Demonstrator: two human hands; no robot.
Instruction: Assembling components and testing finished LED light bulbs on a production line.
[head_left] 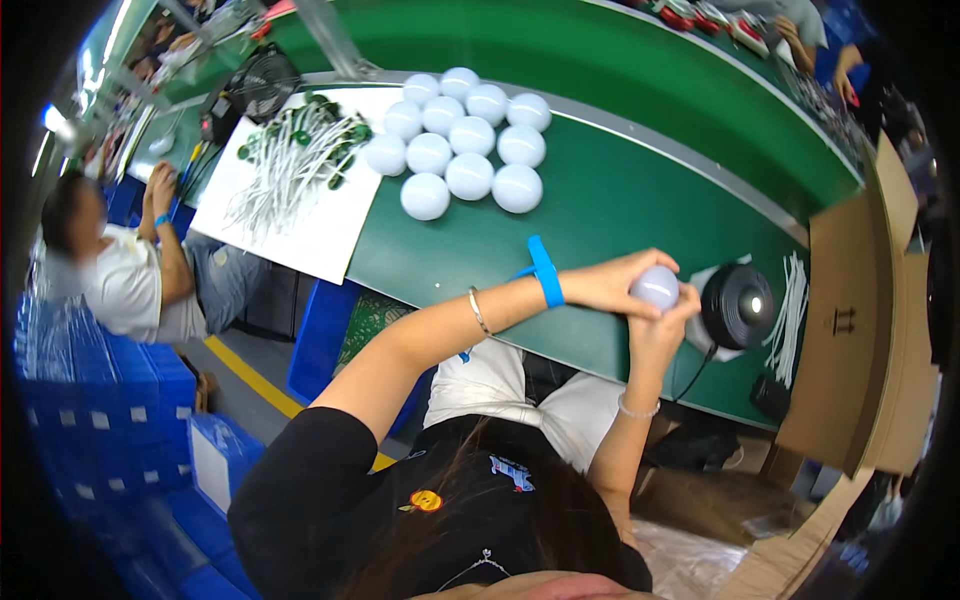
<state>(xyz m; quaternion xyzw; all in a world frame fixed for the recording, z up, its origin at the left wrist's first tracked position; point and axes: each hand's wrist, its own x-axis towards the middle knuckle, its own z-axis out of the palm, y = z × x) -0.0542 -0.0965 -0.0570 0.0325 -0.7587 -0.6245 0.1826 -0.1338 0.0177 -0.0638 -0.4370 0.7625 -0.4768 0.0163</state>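
Observation:
Both my hands are closed round a smooth, whitish bulb globe [655, 288] above the right part of the green table [440, 260]. My left hand [612, 284], with a blue strap at its wrist, grips it from the left and top. The fingers of my right hand [668, 322] hold it from the right and below. Just right of them stands a round black device [738, 306] with a bright light spot, on a whitish base. Several similar white globes [470, 177] sit together at the table's far side. Whatever is under the held globe is hidden by my fingers.
A white sheet [310, 250] at the left bears a heap of white wires [285, 180] with small green boards. More white wires [793, 310] lie beside an open cardboard box [840, 320] at the right. Another person [140, 270] sits at the left, near blue crates [110, 400].

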